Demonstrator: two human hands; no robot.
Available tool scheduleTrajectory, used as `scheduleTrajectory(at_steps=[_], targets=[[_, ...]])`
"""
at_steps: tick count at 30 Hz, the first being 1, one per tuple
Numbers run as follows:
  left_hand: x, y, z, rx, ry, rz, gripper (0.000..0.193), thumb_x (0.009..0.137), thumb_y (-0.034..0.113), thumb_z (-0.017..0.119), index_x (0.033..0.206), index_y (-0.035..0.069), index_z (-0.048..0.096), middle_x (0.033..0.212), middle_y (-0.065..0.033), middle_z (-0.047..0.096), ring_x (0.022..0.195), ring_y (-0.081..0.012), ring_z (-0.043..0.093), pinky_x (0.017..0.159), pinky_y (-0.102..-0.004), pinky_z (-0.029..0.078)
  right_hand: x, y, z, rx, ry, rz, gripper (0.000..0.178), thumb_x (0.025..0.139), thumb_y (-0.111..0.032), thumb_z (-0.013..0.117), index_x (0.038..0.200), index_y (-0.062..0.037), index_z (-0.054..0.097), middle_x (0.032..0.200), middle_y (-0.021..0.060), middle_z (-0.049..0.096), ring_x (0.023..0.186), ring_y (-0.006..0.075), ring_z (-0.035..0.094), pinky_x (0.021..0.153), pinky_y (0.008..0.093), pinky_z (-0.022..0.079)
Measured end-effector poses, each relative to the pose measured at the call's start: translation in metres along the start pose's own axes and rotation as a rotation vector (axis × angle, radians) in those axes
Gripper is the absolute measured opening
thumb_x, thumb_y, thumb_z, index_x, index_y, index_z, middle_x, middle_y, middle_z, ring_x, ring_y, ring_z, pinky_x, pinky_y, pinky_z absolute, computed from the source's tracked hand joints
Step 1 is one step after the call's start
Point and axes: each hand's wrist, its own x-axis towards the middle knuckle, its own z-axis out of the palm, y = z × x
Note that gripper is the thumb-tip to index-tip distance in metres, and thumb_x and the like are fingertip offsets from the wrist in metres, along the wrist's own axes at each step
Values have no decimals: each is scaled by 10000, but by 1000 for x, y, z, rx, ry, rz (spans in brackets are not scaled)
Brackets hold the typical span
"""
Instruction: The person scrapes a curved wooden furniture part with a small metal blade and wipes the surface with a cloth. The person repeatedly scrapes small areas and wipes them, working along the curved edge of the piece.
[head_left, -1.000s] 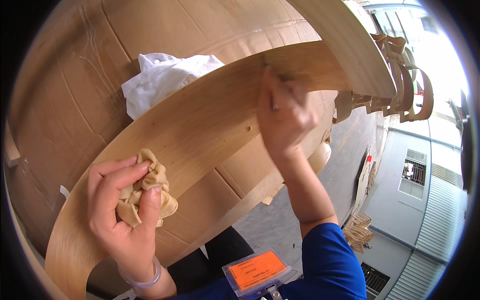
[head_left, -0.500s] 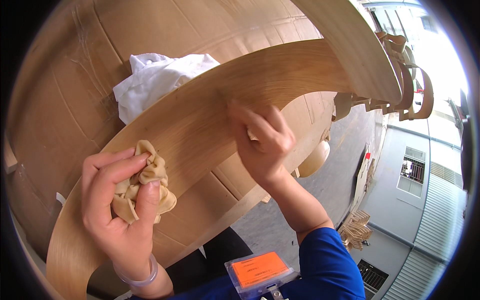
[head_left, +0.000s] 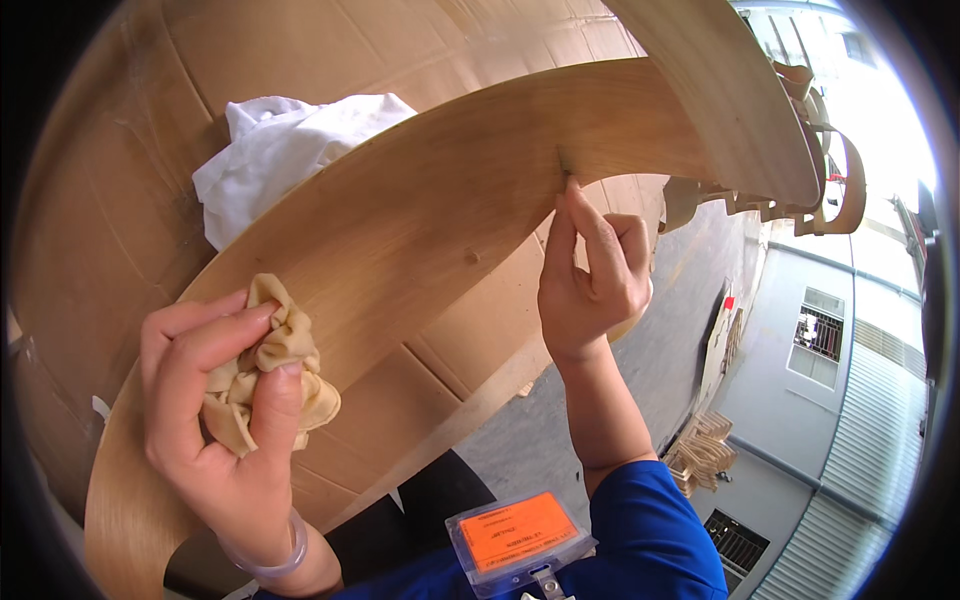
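Observation:
A curved, bent-wood panel with light brown grain sweeps across the view from lower left to upper right. My left hand grips a crumpled beige cloth close to the panel's left part. My right hand is closed in a pinch, its fingertips touching the panel's near edge beside a small dark mark. Whatever those fingers may hold is too small to make out. A darker spot shows on the wood between my hands.
Brown cardboard covers the table beneath the panel. A white cloth lies bunched behind it. Curved wooden pieces stand at the far right, and more stacked wooden parts sit on the grey floor.
My right hand has moved right and farther away along the panel, its fingertips now at the near edge. My left hand still holds the beige cloth, having shifted slightly left in view.

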Motion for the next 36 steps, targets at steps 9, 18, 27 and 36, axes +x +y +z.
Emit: scheduleTrajectory(at_steps=[9,18,27,36], targets=[[1,1,7,7,-3,3,281,864,38,796,1133,-29,751,1157,-197,692,1040,-261,685,884,-361,580,-16,8,-1,56,-2,-93,316,787,47,867,1048,-131,887,685,0,465,511,138,444,465,322,354],[0,6,12,7,-14,-13,282,858,33,789,1131,-28,751,1151,-195,698,1058,-264,681,897,-365,577,-19,6,-8,62,-93,83,191,761,32,934,898,-72,851,655,38,495,509,141,461,455,318,354],[-1,9,15,7,-18,-20,284,852,3,768,1133,-35,747,1160,-193,687,1087,-274,677,923,-370,566,-34,13,-13,142,-78,-83,243,776,-10,900,997,-108,871,671,9,455,488,138,445,444,335,342],[-4,10,17,27,-31,-30,273,863,25,778,1129,-29,748,1159,-185,683,1093,-279,682,938,-374,560,-36,9,-15,98,-113,58,266,768,35,882,998,-97,869,680,12,478,511,135,461,453,319,356]])
